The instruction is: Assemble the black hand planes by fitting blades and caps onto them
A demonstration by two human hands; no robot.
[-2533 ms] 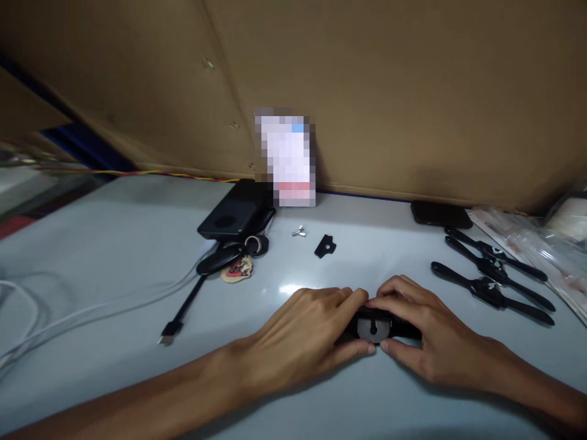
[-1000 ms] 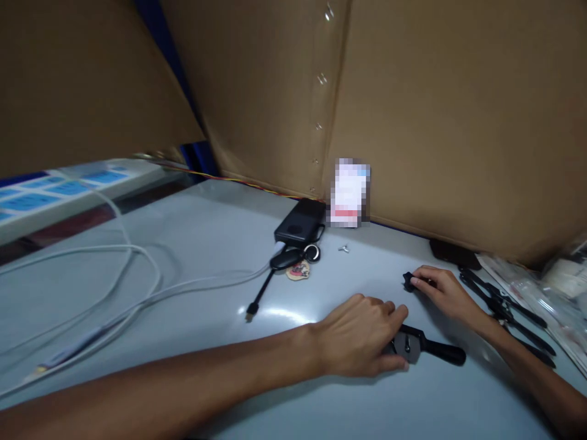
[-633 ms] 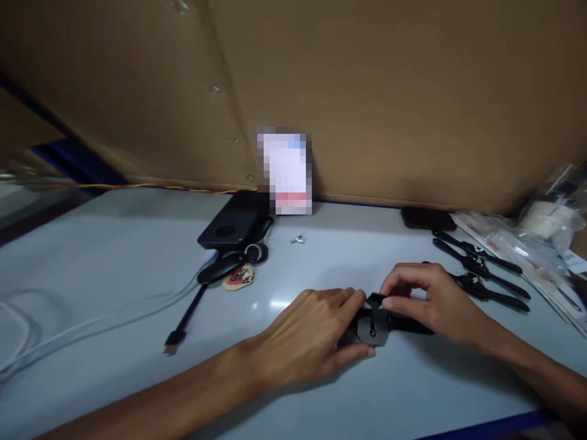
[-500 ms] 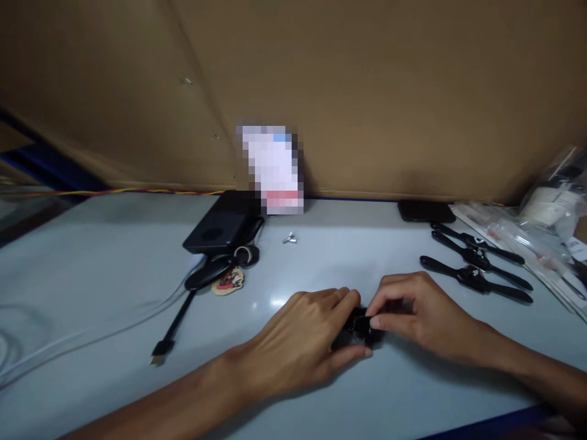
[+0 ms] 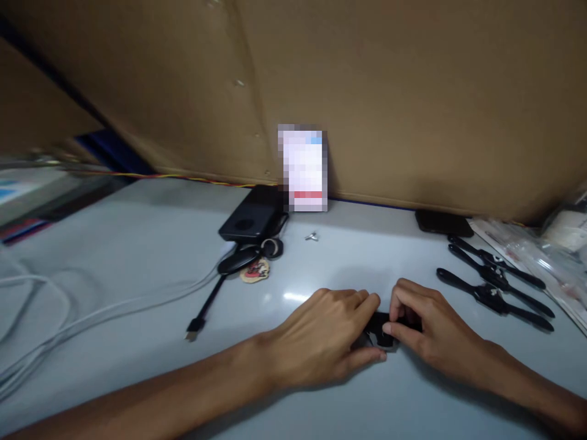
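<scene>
A black spokeshave [image 5: 380,330], like the ones lying to the right, is low over the grey table, mostly covered by my hands. My left hand [image 5: 328,336] is wrapped over its left part from above, with the thumb along the near side. My right hand [image 5: 424,324] pinches at its middle with thumb and index finger, the other fingers curled. Whatever small part sits between those fingertips is hidden. Three more black spokeshaves [image 5: 493,299] lie side by side on the right. Small silver screws [image 5: 312,236] rest farther back on the table.
A lit phone [image 5: 305,171], blurred out, leans on the cardboard wall [image 5: 389,91]. Before it lie a black power bank [image 5: 250,217], a keyring tag [image 5: 255,271] and a short USB cable [image 5: 208,305]. White cables [image 5: 123,302] run left. A dark phone [image 5: 444,223] and plastic bags [image 5: 527,247] occupy the back right.
The view has turned left, so everything sits farther right in the picture. My right fingers have shifted slightly over the spokeshave; my left hand keeps its hold.
</scene>
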